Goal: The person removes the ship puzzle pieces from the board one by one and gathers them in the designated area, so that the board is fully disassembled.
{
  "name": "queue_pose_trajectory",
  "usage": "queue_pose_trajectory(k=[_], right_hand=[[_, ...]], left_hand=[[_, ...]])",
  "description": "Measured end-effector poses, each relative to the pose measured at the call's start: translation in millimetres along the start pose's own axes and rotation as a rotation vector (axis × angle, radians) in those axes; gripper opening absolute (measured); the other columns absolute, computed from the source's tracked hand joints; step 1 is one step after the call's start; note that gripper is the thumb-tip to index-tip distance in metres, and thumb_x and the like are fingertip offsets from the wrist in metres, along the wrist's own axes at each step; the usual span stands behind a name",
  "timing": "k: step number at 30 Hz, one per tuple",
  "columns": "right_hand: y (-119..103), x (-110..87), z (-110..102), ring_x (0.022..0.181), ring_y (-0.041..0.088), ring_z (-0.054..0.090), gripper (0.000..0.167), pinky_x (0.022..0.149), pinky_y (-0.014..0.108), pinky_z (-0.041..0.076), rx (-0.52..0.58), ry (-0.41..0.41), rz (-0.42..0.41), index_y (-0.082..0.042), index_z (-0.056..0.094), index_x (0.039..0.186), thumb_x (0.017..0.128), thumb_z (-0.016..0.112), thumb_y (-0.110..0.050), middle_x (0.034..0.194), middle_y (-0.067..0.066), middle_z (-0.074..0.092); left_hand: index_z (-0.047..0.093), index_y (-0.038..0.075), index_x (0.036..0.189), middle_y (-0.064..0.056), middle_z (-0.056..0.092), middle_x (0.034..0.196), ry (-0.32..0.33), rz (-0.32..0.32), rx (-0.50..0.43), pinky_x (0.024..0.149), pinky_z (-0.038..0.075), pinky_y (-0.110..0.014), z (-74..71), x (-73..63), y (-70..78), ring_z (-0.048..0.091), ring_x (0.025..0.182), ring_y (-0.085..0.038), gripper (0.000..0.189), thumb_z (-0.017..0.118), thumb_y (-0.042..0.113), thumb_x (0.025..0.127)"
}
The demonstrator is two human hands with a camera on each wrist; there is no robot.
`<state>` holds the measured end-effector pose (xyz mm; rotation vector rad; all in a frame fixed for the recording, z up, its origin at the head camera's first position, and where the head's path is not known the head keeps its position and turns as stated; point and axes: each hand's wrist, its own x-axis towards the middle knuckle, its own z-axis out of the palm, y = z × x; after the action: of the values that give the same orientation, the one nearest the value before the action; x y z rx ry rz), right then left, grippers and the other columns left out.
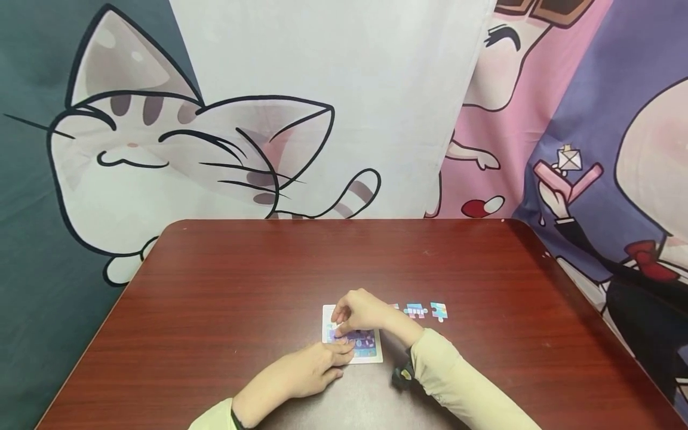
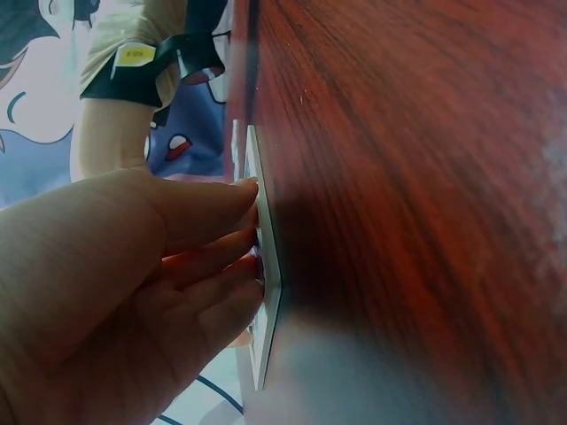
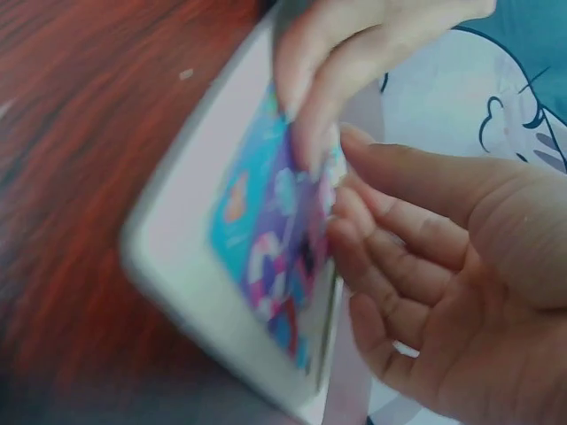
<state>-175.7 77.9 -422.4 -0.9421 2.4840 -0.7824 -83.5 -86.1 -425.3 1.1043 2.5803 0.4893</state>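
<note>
A white-framed jigsaw puzzle board (image 1: 379, 353) lies on the table with a purple and blue picture partly filled in. My left hand (image 1: 314, 367) rests on its near left part, fingers extended and pressing on the picture. In the left wrist view the left hand (image 2: 168, 274) has its fingertips at the edge of the board (image 2: 269, 301). Over the board's far left part, my right hand (image 1: 362, 312) pinches a small puzzle piece between thumb and fingers, mostly hidden by them. The right wrist view shows the right hand (image 3: 443, 239) beside the assembled picture (image 3: 266, 230).
Loose puzzle pieces lie to the right of the board: a blue and pink one (image 1: 415, 310), a blue one (image 1: 439, 311), and another partly behind the right wrist. The brown table (image 1: 242, 286) stands before a cartoon-printed cloth (image 1: 408, 107).
</note>
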Motion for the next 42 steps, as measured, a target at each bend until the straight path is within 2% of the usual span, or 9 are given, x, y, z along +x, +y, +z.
queue_pose_trajectory(k=[4, 11, 18, 22, 29, 34, 39, 42], right_hand=[[-4.7, 0.9, -0.4, 0.062, 0.002, 0.055, 0.023, 0.061, 0.015, 0.048, -0.018, 0.004, 0.017, -0.008, 0.071, 0.082, 0.065, 0.084, -0.017, 0.070, -0.004, 0.066], [-9.5, 3.1, 4.5, 0.058, 0.001, 0.049, 0.021, 0.059, 0.014, 0.044, -0.069, 0.021, 0.031, -0.010, 0.069, 0.076, 0.063, 0.085, -0.015, 0.064, -0.009, 0.059], [-12.7, 2.1, 4.4, 0.057, 0.001, 0.046, 0.019, 0.056, 0.015, 0.042, -0.195, 0.034, -0.011, -0.012, 0.067, 0.073, 0.064, 0.084, -0.014, 0.060, -0.011, 0.054], [-7.1, 1.9, 5.9, 0.056, -0.001, 0.046, 0.017, 0.056, 0.013, 0.042, -0.194, 0.041, -0.033, -0.014, 0.067, 0.075, 0.066, 0.082, -0.014, 0.061, -0.013, 0.054], [6.6, -2.9, 9.6, 0.062, -0.002, 0.048, 0.020, 0.059, 0.010, 0.045, -0.087, 0.056, -0.152, -0.009, 0.068, 0.088, 0.071, 0.079, -0.010, 0.071, -0.007, 0.057], [10.6, -8.2, 9.0, 0.064, -0.002, 0.051, 0.025, 0.059, 0.010, 0.044, -0.096, 0.071, -0.223, -0.010, 0.069, 0.097, 0.074, 0.078, -0.010, 0.074, -0.005, 0.061], [11.0, -9.3, 9.3, 0.066, -0.005, 0.053, 0.028, 0.060, 0.007, 0.044, -0.129, 0.052, -0.314, -0.011, 0.069, 0.108, 0.080, 0.073, -0.013, 0.080, -0.003, 0.065], [13.9, -12.9, 9.0, 0.068, -0.005, 0.054, 0.029, 0.061, 0.007, 0.044, -0.136, 0.045, -0.345, -0.010, 0.068, 0.111, 0.082, 0.071, -0.009, 0.082, -0.002, 0.065]], left_hand=[[0.054, 0.008, 0.131, -0.004, 0.043, 0.143, -0.004, -0.001, -0.018, 0.102, 0.040, -0.043, 0.5, 0.3, 0.4, 0.039, 0.131, -0.018, 0.040, 0.056, 0.019, 0.092], [0.054, 0.007, 0.130, -0.005, 0.044, 0.141, 0.002, 0.011, -0.012, 0.104, 0.038, -0.039, 1.3, 1.0, -1.4, 0.040, 0.131, -0.019, 0.039, 0.056, 0.019, 0.093], [0.059, 0.006, 0.126, -0.007, 0.049, 0.138, 0.041, 0.024, 0.012, 0.098, 0.045, -0.034, 1.7, 2.3, 1.6, 0.047, 0.125, -0.023, 0.036, 0.058, 0.016, 0.091], [0.059, 0.005, 0.125, -0.007, 0.051, 0.136, 0.058, 0.030, 0.041, 0.095, 0.046, -0.031, 1.1, 2.5, 3.6, 0.049, 0.123, -0.024, 0.036, 0.059, 0.016, 0.090], [0.058, 0.007, 0.126, -0.004, 0.050, 0.137, 0.058, 0.003, 0.068, 0.097, 0.045, -0.034, 2.1, 1.4, 4.9, 0.047, 0.125, -0.023, 0.037, 0.059, 0.018, 0.091], [0.058, 0.006, 0.126, -0.005, 0.050, 0.137, 0.065, 0.015, 0.049, 0.099, 0.043, -0.036, 1.5, 1.2, 3.9, 0.045, 0.127, -0.024, 0.037, 0.058, 0.018, 0.091], [0.059, 0.004, 0.125, -0.006, 0.051, 0.136, 0.067, 0.008, 0.034, 0.098, 0.045, -0.036, 1.1, -1.6, 2.6, 0.046, 0.126, -0.025, 0.037, 0.059, 0.017, 0.091], [0.059, 0.006, 0.125, -0.004, 0.051, 0.136, 0.074, 0.019, 0.035, 0.098, 0.045, -0.036, 2.8, -0.2, 2.9, 0.047, 0.125, -0.024, 0.036, 0.059, 0.018, 0.091]])
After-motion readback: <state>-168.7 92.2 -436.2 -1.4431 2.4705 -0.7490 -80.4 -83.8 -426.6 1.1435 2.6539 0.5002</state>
